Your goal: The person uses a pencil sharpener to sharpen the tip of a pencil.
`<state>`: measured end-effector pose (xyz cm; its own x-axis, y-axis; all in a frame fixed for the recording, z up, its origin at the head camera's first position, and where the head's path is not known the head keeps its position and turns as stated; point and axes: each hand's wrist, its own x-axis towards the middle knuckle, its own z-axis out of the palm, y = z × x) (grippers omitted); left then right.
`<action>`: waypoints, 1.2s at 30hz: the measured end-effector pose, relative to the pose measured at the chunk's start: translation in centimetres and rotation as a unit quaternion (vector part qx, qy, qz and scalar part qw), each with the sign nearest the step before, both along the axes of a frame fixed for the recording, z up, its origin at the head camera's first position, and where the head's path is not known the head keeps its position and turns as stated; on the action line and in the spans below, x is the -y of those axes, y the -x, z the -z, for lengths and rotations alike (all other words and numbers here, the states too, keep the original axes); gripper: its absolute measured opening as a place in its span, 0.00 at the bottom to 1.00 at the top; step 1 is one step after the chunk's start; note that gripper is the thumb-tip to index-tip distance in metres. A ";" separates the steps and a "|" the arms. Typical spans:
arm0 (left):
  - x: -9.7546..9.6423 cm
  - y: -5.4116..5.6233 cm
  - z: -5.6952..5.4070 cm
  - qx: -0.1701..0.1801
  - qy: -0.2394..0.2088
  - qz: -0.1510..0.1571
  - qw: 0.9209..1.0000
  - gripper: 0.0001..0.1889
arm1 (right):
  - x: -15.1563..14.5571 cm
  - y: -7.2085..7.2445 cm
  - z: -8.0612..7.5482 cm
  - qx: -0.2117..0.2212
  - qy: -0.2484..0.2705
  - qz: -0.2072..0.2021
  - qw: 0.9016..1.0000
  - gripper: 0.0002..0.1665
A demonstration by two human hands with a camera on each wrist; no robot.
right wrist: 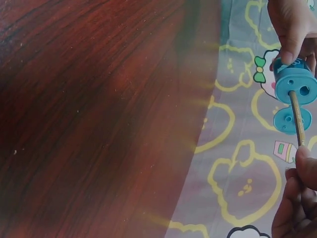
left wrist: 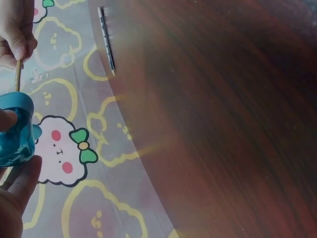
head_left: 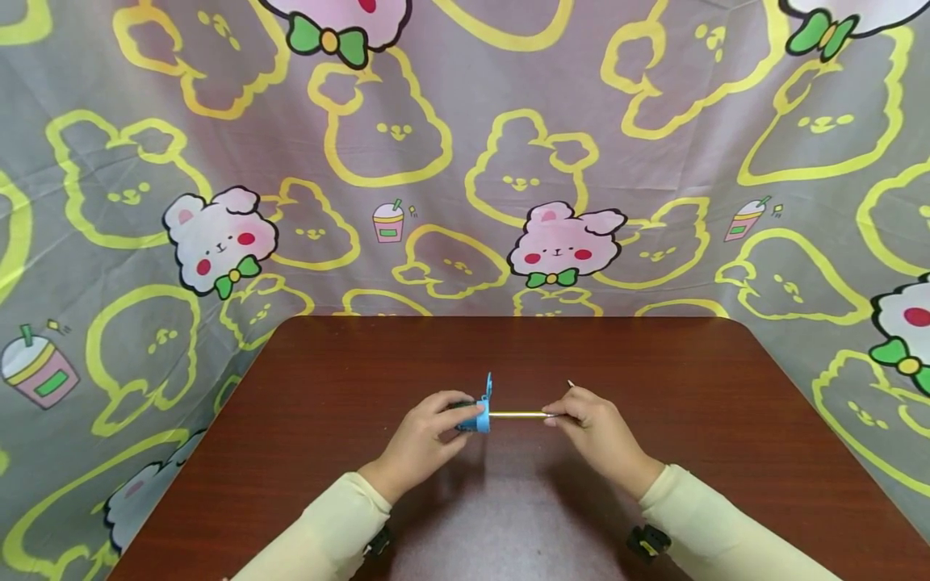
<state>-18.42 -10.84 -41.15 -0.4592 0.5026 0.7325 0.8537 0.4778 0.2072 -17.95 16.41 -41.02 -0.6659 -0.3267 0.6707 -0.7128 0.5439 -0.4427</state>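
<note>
My left hand (head_left: 425, 432) holds a blue pencil sharpener (head_left: 483, 417) on its side above the table, the fingers curled round its body. Its round flip lid (right wrist: 287, 120) hangs swung away from the face, which has holes of different sizes. A yellow-striped pencil (head_left: 517, 415) has one end in a hole of that face. At the other end, my right hand (head_left: 599, 428) pinches the pencil between thumb and fingers. How deep the tip sits inside is hidden.
A dark, silvery-banded pencil (left wrist: 106, 42) lies on the brown wooden table (head_left: 349, 363), mostly hidden behind the right hand in the head view. A patterned cloth (head_left: 465, 161) with cartoon rabbits hangs behind the table and at its sides.
</note>
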 end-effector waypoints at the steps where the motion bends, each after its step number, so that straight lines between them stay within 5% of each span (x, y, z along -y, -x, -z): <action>1: 0.0 0.0 0.0 -0.003 0.003 -0.001 1.000 0.25 | 0.0 -0.1 0.0 0.003 -0.002 0.002 1.000 0.13; 8: 0.0 -0.1 0.0 -0.029 0.035 -0.005 0.999 0.25 | 0.1 -0.3 -0.4 0.089 -0.024 0.005 0.996 0.07; 14: 0.2 0.1 0.4 -0.053 0.048 0.009 0.997 0.26 | -0.1 -0.4 -1.2 0.225 -0.039 0.009 0.974 0.03; 17: 0.3 0.1 0.5 -0.047 0.044 0.009 0.998 0.26 | -0.1 -0.3 -1.3 0.242 -0.044 0.011 0.969 0.03; 26: 0.3 0.0 0.3 0.054 -0.005 -0.004 0.998 0.24 | 0.6 0.1 -0.7 0.089 -0.041 0.012 0.995 0.11; 36: 0.1 -0.4 -0.2 0.124 -0.024 -0.003 0.992 0.23 | 0.4 0.5 0.0 -0.101 -0.063 -0.008 0.993 0.14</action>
